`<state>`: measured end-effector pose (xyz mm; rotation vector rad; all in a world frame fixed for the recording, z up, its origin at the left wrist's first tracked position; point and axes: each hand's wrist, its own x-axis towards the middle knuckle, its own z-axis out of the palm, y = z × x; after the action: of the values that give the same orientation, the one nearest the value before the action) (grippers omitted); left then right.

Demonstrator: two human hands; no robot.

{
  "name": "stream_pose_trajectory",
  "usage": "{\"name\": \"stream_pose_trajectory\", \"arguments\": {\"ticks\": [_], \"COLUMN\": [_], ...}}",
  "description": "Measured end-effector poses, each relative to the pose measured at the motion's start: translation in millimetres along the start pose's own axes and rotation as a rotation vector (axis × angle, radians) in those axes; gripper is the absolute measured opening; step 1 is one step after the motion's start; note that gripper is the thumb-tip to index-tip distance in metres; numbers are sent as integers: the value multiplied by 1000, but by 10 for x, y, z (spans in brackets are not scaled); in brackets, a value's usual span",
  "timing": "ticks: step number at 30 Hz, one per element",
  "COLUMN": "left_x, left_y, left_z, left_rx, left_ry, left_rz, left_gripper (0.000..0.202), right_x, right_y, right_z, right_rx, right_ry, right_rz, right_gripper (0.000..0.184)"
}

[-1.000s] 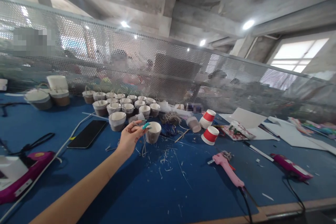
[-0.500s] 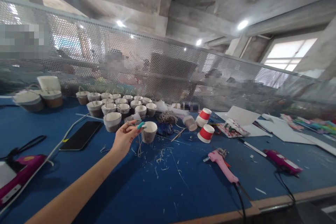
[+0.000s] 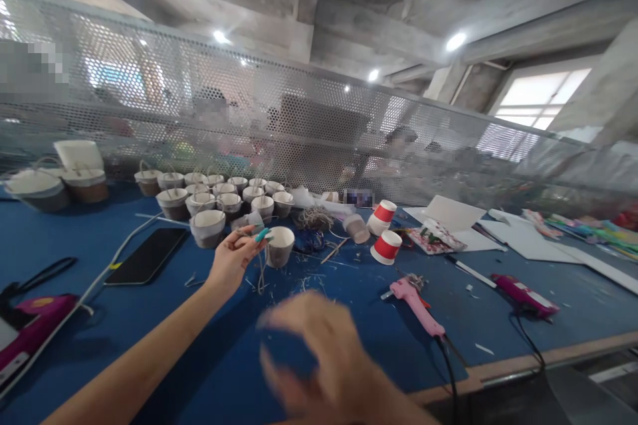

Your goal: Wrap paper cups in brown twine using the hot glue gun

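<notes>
A small whitish-grey cup [image 3: 280, 247] is at the fingertips of my left hand [image 3: 236, 252]. The thumb and fingers, one with a teal nail, are pinched together at the cup's left rim. Thin cord [image 3: 261, 275] hangs in a loop just below these fingers, beside the cup. My right hand [image 3: 321, 352] is low in the middle, smeared by motion. Its thumb and fingers are curved but spread apart, with nothing visible between them. Behind my left hand stand several similar cups [image 3: 208, 228] with cord handles.
A pink glue gun [image 3: 416, 305] lies right of my right hand; a magenta tool [image 3: 525, 293] is farther right. Red-and-white paper cups [image 3: 386, 248] stand behind. At left are a black phone [image 3: 146, 256] and a white cable [image 3: 117, 257]. A perforated metal screen [image 3: 319, 119] borders the table [image 3: 399, 365].
My right hand has come into view from the bottom. My left hand keeps its pinch at the cup's rim. The whole view has shifted slightly.
</notes>
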<state>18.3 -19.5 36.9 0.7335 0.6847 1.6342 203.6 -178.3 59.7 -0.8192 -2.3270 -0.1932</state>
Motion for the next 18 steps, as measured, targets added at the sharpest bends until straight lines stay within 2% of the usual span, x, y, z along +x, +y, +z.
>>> {"name": "stream_pose_trajectory", "arguments": {"ticks": [2, 4, 6, 9, 14, 18], "left_x": [-16, -48, -87, -138, -187, -222], "left_y": [-23, -53, -86, -135, -184, -183], "left_z": [2, 15, 36, 71, 111, 138], "left_rx": [5, 26, 48, 54, 44, 62], "left_ry": [-5, -1, -2, -6, 22, 14], "left_rz": [-8, -32, -58, -93, -163, -166], "left_gripper": [48, 48, 48, 48, 47, 50], "right_x": [247, 336, 292, 146, 60, 64], "right_y": [554, 1027, 1302, 1372, 1307, 1333], "right_z": [108, 280, 452, 598, 570, 534], "right_rx": [-89, -235, -312, -328, -268, -243], "right_ry": [40, 47, 19, 46, 128, 174], "right_rz": [53, 79, 68, 112, 146, 194], "right_gripper": [43, 47, 30, 13, 20, 25]}}
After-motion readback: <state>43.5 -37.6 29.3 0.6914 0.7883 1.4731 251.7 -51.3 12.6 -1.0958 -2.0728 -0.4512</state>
